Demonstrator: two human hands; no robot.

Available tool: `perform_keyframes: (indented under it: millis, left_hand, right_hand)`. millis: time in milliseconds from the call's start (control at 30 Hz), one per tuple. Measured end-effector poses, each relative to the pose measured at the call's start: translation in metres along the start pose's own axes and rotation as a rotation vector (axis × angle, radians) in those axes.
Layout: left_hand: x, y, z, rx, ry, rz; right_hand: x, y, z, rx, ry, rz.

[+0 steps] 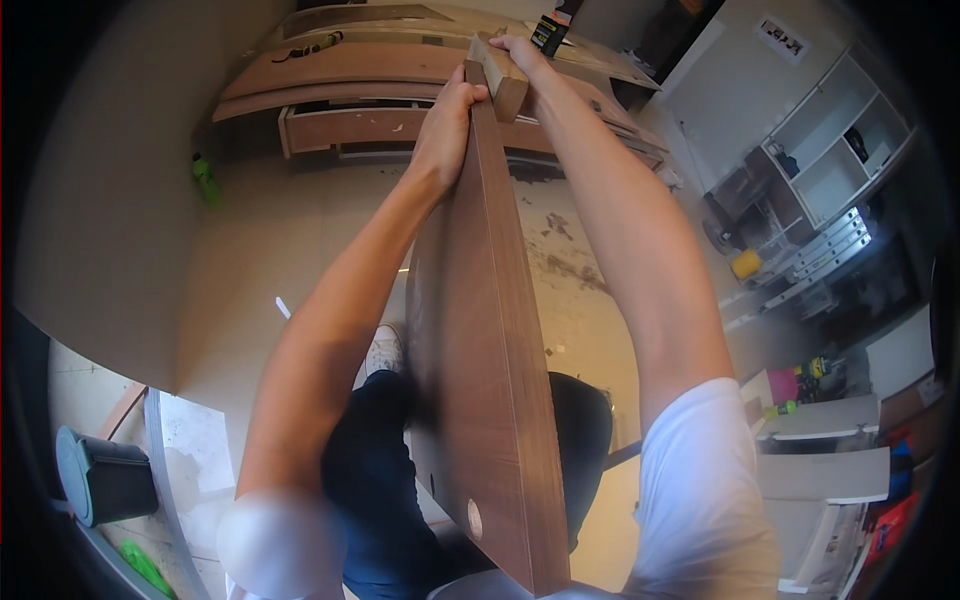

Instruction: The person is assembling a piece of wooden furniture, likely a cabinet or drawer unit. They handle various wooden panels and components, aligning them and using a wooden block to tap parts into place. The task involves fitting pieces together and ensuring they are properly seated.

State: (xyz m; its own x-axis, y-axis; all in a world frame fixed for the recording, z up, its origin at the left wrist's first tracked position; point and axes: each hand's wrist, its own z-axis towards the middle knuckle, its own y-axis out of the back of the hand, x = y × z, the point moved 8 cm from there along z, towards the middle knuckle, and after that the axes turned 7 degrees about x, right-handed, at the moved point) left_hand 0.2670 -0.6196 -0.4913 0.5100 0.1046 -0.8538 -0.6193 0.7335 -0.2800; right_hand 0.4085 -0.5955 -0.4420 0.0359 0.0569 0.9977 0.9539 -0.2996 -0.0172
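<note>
A long brown wooden board [480, 340] stands on edge between my legs and runs away from me. Near its close end there is a round, light-coloured spot [475, 520]. My left hand [452, 125] grips the far end of the board, thumb over the top edge. In my right hand [522, 58] is a pale wooden block [511, 88], held against the right side of the board's far end. The fingertips of both hands are partly hidden.
Beyond my hands, wide wooden panels [350, 70] lie stacked, with a cordless tool [318, 45] and a black box [549, 35] on them. A green bottle [205, 180] stands far left. A dark bin [110, 480] is near left; a ladder [830, 248] and white shelving [835, 140] are right.
</note>
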Motion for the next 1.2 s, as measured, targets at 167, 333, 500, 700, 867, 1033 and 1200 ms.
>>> perform_keyframes:
  millis: [167, 333, 500, 700, 867, 1033, 1200]
  left_hand:
    - [0.004, 0.004, 0.000, -0.007, 0.014, -0.014]
    - [-0.002, -0.007, -0.009, 0.008, 0.060, -0.101]
    - [0.007, -0.004, -0.002, 0.027, -0.012, -0.130]
    - [0.016, 0.008, 0.004, -0.003, -0.048, -0.076]
    - [0.013, -0.009, 0.000, -0.007, -0.038, -0.074]
    - [0.011, -0.006, 0.001, -0.008, -0.063, -0.075]
    - [0.004, 0.015, -0.007, -0.076, -0.087, 0.043]
  right_hand:
    - [-0.003, -0.001, -0.002, -0.054, -0.017, -0.015]
    - [0.000, 0.004, 0.004, -0.045, -0.004, 0.007]
    - [-0.002, 0.012, 0.017, -0.065, 0.019, -0.015]
    - [-0.010, 0.016, 0.033, 0.250, 0.001, 0.053]
    - [-0.019, 0.051, 0.090, 0.023, -0.025, -0.089]
    - [-0.020, 0.049, 0.084, -0.004, 0.011, -0.145]
    - [-0.011, 0.003, 0.018, 0.228, 0.039, -0.046]
